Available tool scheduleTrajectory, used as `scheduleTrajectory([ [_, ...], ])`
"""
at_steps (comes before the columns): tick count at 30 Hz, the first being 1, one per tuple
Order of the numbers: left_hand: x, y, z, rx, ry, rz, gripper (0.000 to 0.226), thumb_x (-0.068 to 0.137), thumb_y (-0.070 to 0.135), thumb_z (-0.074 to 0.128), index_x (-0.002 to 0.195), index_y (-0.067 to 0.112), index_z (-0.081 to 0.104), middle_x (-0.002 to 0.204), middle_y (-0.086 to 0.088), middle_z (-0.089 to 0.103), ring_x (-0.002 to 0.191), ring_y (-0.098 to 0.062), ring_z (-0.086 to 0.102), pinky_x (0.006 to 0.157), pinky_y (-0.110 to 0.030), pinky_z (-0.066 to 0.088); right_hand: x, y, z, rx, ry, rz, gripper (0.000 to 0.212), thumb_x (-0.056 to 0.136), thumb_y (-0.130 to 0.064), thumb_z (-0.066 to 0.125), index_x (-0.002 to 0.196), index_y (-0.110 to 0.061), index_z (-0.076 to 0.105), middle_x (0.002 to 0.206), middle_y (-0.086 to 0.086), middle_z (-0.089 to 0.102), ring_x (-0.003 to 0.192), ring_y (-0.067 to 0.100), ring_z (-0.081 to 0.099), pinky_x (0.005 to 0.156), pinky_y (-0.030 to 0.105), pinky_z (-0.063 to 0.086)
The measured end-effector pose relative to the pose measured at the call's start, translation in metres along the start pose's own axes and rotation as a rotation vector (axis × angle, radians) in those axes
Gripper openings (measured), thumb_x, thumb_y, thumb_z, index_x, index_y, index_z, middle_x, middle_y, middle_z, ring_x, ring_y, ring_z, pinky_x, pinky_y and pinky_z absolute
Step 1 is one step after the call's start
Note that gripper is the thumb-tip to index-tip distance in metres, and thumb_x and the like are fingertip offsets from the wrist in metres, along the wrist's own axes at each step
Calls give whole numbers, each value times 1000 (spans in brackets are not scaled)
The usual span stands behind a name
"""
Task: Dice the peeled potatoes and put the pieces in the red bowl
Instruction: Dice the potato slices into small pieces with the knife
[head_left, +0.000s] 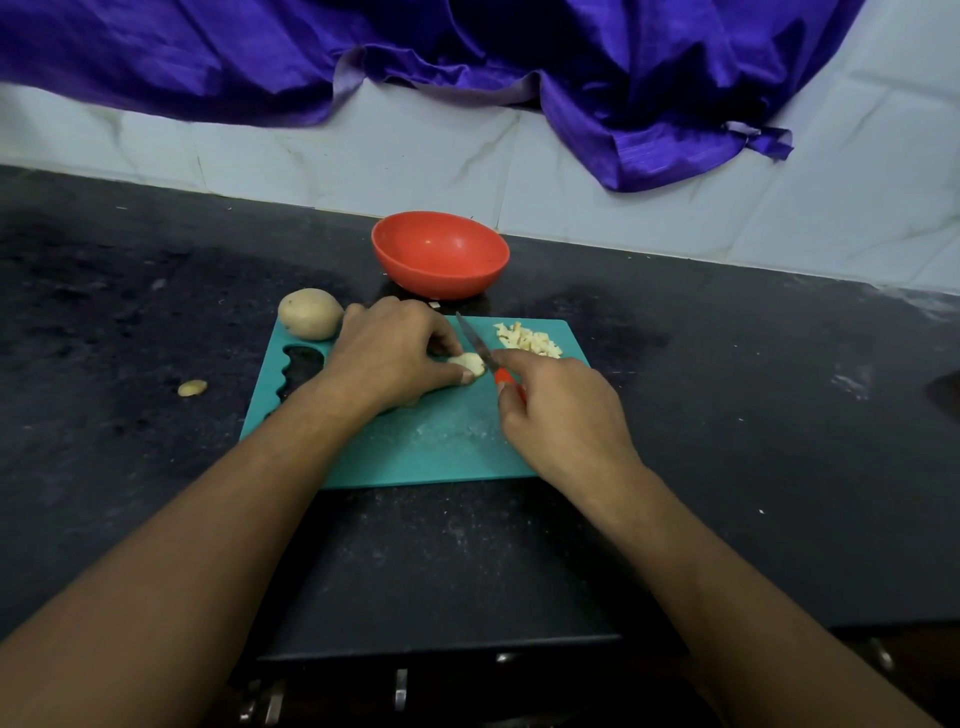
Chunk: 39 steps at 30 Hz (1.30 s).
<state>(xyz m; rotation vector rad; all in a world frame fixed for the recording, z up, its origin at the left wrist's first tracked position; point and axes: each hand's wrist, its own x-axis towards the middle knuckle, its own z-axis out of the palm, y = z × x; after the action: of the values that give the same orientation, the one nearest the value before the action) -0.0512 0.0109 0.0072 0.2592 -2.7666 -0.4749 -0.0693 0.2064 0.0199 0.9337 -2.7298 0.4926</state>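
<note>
On the teal cutting board (431, 441) my left hand (395, 353) pinches a small pale potato piece (467, 362) between thumb and fingers. My right hand (556, 410) grips a knife (480, 345) by its red handle, and the blade rests against the piece's right side. A pile of diced potato (527, 340) lies at the board's far right corner. The red bowl (440, 254) stands just behind the board and looks empty. One whole potato (310, 313) sits at the board's far left corner.
A small potato scrap (192, 387) lies on the dark counter (753, 415) left of the board. White wall tiles (363, 156) and a hanging purple cloth (519, 52) close off the back. Metal knobs (400, 688) show below the counter's front edge.
</note>
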Motion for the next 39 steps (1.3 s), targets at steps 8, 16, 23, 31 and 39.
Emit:
scheduleTrajectory([
  [8, 1, 2, 3, 23, 12, -46, 30, 80, 64, 74, 99, 40, 77, 100, 18, 71, 104, -12, 61, 98, -47, 42, 16, -18, 0, -177, -119, -28, 37, 100, -28, 50, 135, -33, 60, 99, 0, 65, 89, 24, 59, 69, 34, 40],
  [16, -1, 2, 2, 2, 23, -62, 29, 79, 64, 75, 96, 41, 78, 97, 21, 72, 102, -10, 62, 98, -46, 44, 1, -6, -1, -314, -132, -155, 49, 104, -29, 43, 152, -32, 45, 83, -2, 54, 75, 22, 49, 63, 35, 36],
  [23, -1, 1, -4, -13, -51, -48, 25, 84, 57, 74, 104, 42, 78, 102, 20, 72, 104, -10, 62, 98, -44, 44, 14, 33, -5, 342, -155, 86, 31, 98, -32, 63, 128, -38, 70, 46, -20, 48, 46, 1, 46, 53, 24, 30],
  [31, -2, 2, -4, -47, -36, -72, 21, 81, 56, 78, 94, 40, 79, 93, 22, 70, 99, -9, 64, 99, -46, 47, 13, -1, 6, -20, -60, -46, 40, 100, -34, 49, 138, -41, 59, 91, -5, 70, 97, 24, 66, 70, 35, 45],
  [39, -2, 2, -4, -43, -36, -60, 18, 80, 54, 79, 89, 38, 79, 72, 32, 53, 96, -7, 63, 100, -46, 48, 5, -5, -2, -233, -98, -171, 42, 102, -28, 47, 143, -36, 55, 95, -1, 66, 88, 24, 62, 67, 34, 42],
])
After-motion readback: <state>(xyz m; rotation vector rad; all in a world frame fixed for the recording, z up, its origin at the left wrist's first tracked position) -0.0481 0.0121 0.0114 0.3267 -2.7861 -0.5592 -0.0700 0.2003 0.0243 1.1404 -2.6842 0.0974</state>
